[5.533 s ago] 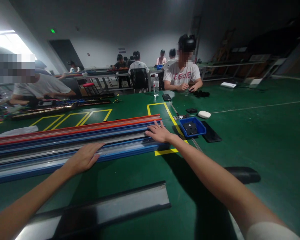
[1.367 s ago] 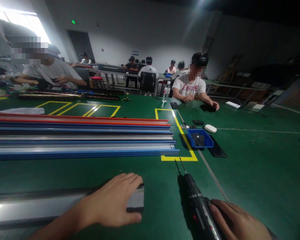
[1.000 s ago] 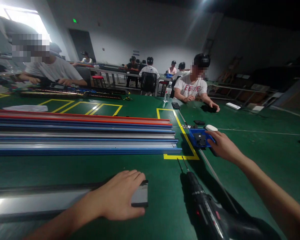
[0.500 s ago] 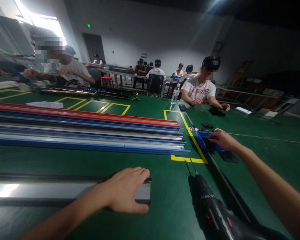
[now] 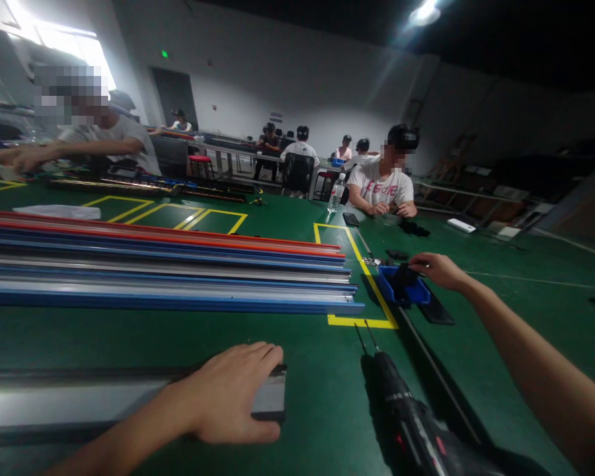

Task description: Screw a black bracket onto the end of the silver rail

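Note:
My left hand [image 5: 231, 396] lies over the right end of a long grey metal rail [image 5: 69, 403] near the table's front edge, fingers curled around it. My right hand [image 5: 434, 269] is stretched out to a small blue tray [image 5: 420, 294], fingers pinched on a dark part [image 5: 401, 276] at the tray's top. A black cordless drill [image 5: 411, 423] lies on the green table between my arms, its bit pointing away from me.
A stack of red, blue and silver rails [image 5: 168, 268] runs across the table. A black phone [image 5: 435, 311] lies right of the tray. Yellow tape marks boxes [image 5: 361, 320]. A person in a white shirt [image 5: 381, 188] sits opposite, with a water bottle [image 5: 335, 194] nearby. Others sit further back.
My right hand let go of the drill, reached to the blue tray and now lifts a dark part from it. My left hand stayed on the rail's end.

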`<control>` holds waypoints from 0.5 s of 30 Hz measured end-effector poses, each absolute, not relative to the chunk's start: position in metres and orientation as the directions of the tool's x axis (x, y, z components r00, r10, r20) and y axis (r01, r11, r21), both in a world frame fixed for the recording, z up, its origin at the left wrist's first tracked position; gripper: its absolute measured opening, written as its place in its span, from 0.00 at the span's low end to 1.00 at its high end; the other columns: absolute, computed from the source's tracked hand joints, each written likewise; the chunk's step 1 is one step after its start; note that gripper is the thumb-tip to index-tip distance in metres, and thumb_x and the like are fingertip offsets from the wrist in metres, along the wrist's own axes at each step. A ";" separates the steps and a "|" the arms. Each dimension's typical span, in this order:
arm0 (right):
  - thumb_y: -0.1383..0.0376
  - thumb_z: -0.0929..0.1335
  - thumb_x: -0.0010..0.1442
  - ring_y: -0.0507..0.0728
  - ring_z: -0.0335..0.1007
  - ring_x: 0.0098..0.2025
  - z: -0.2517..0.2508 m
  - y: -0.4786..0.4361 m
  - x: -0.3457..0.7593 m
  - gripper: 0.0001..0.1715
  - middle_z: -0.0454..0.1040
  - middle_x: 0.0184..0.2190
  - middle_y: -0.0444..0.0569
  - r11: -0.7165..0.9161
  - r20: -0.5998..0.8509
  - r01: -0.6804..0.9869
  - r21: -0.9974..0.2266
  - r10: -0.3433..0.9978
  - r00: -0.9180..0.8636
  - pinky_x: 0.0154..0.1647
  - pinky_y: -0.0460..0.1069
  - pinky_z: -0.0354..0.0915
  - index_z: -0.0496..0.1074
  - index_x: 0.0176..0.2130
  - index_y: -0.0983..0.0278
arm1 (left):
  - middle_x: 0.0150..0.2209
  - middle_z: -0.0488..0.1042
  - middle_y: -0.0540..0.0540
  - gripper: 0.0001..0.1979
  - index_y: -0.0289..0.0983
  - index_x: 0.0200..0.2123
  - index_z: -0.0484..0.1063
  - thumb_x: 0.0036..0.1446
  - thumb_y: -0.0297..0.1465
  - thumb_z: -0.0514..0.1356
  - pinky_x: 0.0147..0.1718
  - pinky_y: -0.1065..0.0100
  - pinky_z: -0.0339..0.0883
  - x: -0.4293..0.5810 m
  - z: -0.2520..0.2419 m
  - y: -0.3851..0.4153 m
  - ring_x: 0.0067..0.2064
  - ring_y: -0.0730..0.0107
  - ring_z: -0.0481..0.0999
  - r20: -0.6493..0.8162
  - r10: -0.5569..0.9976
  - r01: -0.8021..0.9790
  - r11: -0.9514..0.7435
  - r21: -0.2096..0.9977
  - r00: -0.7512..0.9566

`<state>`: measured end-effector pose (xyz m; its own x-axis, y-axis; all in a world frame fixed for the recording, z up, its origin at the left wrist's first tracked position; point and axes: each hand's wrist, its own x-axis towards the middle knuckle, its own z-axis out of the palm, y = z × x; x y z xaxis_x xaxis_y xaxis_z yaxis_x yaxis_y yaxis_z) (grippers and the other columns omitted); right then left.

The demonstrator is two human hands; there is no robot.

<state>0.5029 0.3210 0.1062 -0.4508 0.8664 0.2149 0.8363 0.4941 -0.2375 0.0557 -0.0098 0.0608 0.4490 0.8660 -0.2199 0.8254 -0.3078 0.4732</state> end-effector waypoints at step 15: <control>0.57 0.66 0.65 0.62 0.76 0.38 0.070 0.291 0.498 0.15 0.80 0.37 0.54 0.608 0.455 0.757 -0.239 0.759 -0.466 0.41 0.55 0.71 0.79 0.35 0.62 | 0.54 0.76 0.39 0.32 0.41 0.55 0.71 0.52 0.52 0.67 0.57 0.46 0.69 0.054 0.055 -0.010 0.54 0.46 0.76 -0.239 0.874 0.832 -0.271 0.484 0.423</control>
<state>0.4982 0.2915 0.0703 -0.4659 0.7591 0.4547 0.7572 0.6079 -0.2390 0.0543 -0.0099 0.0549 0.4229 0.8741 -0.2388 0.8324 -0.2705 0.4837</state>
